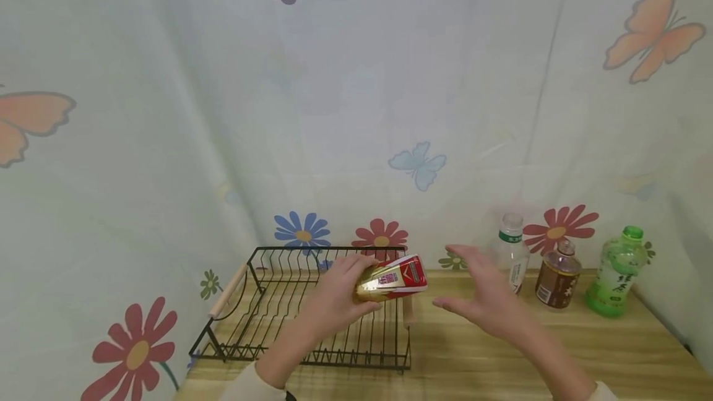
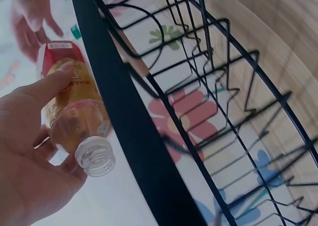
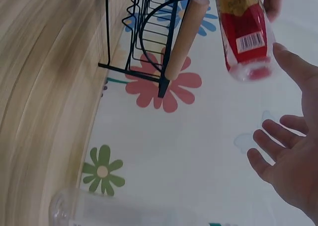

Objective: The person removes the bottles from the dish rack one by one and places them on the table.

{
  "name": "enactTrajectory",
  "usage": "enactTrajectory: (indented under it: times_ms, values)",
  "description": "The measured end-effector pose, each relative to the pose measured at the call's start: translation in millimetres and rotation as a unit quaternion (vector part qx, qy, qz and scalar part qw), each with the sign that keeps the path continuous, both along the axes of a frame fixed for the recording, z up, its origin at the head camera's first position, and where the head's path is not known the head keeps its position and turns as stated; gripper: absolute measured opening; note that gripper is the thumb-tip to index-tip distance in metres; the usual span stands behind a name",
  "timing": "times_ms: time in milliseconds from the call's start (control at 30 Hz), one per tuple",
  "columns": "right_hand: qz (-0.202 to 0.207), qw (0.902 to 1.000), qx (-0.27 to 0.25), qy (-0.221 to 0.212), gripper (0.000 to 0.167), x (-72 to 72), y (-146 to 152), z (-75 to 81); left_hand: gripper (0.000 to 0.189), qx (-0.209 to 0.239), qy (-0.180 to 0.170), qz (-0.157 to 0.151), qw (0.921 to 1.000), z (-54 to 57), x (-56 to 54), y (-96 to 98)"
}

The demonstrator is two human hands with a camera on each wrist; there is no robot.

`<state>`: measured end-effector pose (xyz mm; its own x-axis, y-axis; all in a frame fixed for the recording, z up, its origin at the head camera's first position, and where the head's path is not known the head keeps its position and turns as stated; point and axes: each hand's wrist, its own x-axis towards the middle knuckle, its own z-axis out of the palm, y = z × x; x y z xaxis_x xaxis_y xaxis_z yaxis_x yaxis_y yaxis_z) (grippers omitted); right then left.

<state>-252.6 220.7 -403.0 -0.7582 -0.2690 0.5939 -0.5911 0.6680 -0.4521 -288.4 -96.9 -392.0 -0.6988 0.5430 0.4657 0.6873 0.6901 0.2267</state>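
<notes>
My left hand [image 1: 338, 294] grips a clear plastic bottle [image 1: 392, 278] with a red and gold label, tilted on its side above the rack. In the left wrist view the capless mouth of this bottle [image 2: 94, 156] points away from the other hand, and thumb and fingers wrap its middle. My right hand [image 1: 490, 296] is held up to the right of the bottle's base, thumb and fingers spread with nothing between them. From the right wrist view, the bottle's red base end [image 3: 248, 52] is close to the right thumb. Under the left hand stands a black wire dish rack [image 1: 267, 320] with wooden handles.
On the wood-grain table [image 1: 468, 364], three bottles stand at the right: a clear one with a green-banded neck [image 1: 511, 255], a brown-labelled one [image 1: 559, 277] and a green one [image 1: 617, 277]. A curtain [image 1: 345, 110] printed with flowers and butterflies hangs behind.
</notes>
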Motion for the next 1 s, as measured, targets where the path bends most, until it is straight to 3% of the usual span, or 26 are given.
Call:
enactTrajectory:
  times_ms: [133,433,733,1000]
  values:
    - [-0.002,0.9997,0.023,-0.006,0.099,1.2,-13,4.8,0.080,-0.028,0.025,-0.003,0.9993,0.7,2.2,11.1]
    - [0.015,0.9958,0.081,0.040,0.099,5.8,-30,5.6,0.079,-0.070,0.070,-0.023,0.9948,4.7,17.3,28.0]
    - [0.016,0.9925,0.105,0.061,0.085,10.0,-37,2.5,0.080,-0.084,0.111,-0.035,0.9896,7.2,25.9,35.2]
    - [0.007,0.9850,0.134,0.108,0.086,11.0,-40,2.0,0.082,-0.100,0.143,-0.040,0.9839,11.1,31.3,39.7]
